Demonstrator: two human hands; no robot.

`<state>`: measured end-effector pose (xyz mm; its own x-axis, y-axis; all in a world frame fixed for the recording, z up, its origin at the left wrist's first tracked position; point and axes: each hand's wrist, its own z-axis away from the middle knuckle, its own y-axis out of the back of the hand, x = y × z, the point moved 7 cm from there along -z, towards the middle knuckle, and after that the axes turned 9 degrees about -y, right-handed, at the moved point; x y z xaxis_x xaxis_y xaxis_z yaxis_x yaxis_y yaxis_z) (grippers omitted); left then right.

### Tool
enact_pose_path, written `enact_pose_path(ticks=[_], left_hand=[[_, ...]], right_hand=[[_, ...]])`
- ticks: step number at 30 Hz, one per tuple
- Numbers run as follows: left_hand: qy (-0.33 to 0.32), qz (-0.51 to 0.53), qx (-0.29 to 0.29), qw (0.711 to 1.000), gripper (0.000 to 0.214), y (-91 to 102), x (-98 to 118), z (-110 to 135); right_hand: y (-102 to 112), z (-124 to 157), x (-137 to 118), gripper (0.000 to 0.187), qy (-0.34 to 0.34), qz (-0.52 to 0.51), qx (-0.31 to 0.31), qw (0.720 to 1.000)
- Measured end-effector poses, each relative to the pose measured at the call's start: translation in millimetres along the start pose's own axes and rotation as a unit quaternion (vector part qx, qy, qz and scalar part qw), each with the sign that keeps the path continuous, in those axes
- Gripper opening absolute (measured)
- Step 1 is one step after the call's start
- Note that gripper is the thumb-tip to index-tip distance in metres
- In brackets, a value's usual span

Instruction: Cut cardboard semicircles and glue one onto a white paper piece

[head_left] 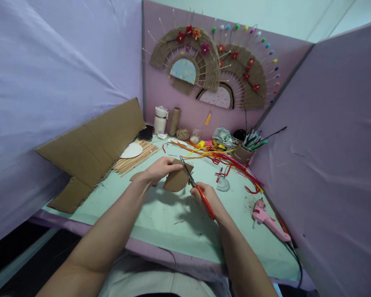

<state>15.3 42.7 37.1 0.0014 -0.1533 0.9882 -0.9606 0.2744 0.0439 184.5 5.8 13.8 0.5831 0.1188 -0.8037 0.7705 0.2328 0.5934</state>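
Note:
My left hand (pixel 161 168) is closed on a brown cardboard piece (pixel 177 180), holding it up over the pale green table (pixel 160 214). My right hand (pixel 208 198) grips red-handled scissors (pixel 198 189). Their blades point up and away and meet the cardboard piece's right edge. Both forearms reach in from the bottom of the view.
A large cardboard sheet (pixel 92 148) leans at the left, beside a bundle of thin wooden sticks (pixel 136 159) and a white paper half-disc (pixel 131 151). Coloured strips (pixel 222 159), a pen cup (pixel 245 150), a protractor (pixel 223 185) and a pink glue gun (pixel 267 220) lie right. Woven fans (pixel 188 57) hang behind.

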Motion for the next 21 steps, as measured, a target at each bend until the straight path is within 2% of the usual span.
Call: enact_pose_path(ticks=[7, 15, 18, 21], left_hand=[[0.002, 0.013, 0.004, 1.0, 0.031, -0.8, -1.2, 0.3], [0.008, 0.039, 0.023, 0.999, 0.039, -1.5, -7.5, -2.5], [0.014, 0.038, 0.026, 0.999, 0.038, -0.3, -7.4, -1.7], [0.024, 0.02, 0.021, 0.999, 0.034, 0.2, -6.3, 0.1]], right_hand=[[5.0, -0.5, 1.8, 0.043, -0.014, 0.004, 0.032, 0.999], [6.6, -5.0, 8.0, 0.039, -0.011, 0.014, 0.06, 0.998], [5.9, -3.8, 6.7, 0.037, -0.014, 0.039, 0.053, 0.998], [0.7, -1.6, 4.7, 0.032, 0.001, 0.033, 0.008, 0.999]])
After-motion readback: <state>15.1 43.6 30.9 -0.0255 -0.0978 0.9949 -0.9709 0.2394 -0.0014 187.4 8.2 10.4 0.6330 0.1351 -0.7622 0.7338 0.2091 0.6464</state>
